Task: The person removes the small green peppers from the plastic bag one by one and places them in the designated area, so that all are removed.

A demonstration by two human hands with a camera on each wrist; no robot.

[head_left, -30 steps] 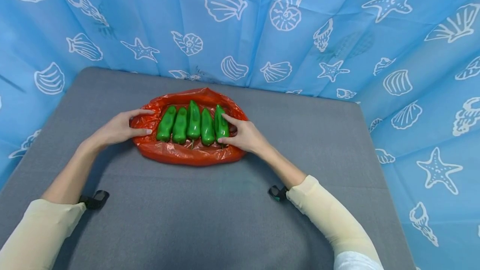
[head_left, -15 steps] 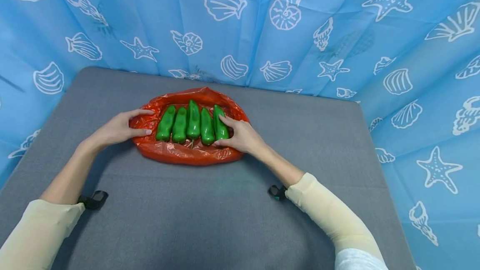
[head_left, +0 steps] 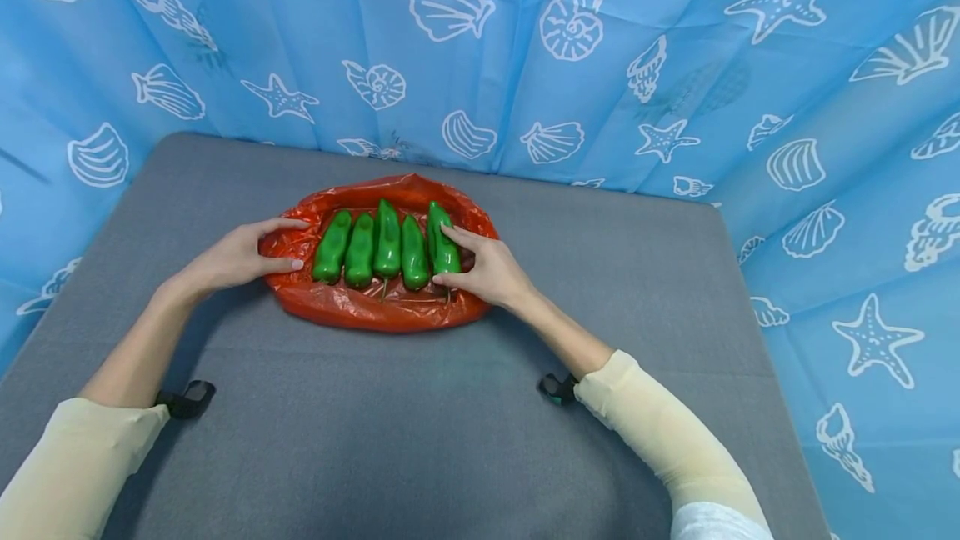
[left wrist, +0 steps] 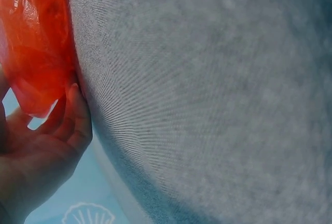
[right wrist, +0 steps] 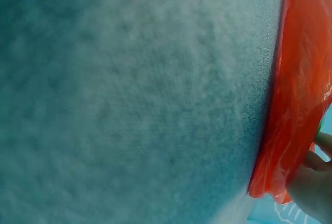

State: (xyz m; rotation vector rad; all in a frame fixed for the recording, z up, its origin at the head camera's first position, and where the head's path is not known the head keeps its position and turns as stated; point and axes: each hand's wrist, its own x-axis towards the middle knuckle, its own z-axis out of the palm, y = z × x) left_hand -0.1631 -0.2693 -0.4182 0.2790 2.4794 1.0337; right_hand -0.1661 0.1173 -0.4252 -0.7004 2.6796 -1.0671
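Several green peppers lie side by side in an opened red plastic bag (head_left: 352, 307). The rightmost pepper (head_left: 446, 252) is pinched between the thumb and fingers of the right hand (head_left: 491, 272), which reaches over the bag's right edge. At the bag's left end, the left hand (head_left: 232, 257) grips the plastic, thumb toward the near side. In the left wrist view, fingers of the left hand (left wrist: 44, 149) curl around the end of the red bag (left wrist: 39, 47). The right wrist view shows the right hand (right wrist: 314, 180) at the bag (right wrist: 298, 89), with the pepper mostly hidden.
A grey cloth-covered table (head_left: 420, 440) extends around the bag. Behind it and to the right hangs a blue curtain (head_left: 510, 40) with white shells and starfish. Black wrist straps (head_left: 187, 400) show near both sleeves.
The right hand and the rightmost pepper shifted slightly left, then back right, and the pepper's tilt and its stem's position changed a little. The left hand has stayed in place.
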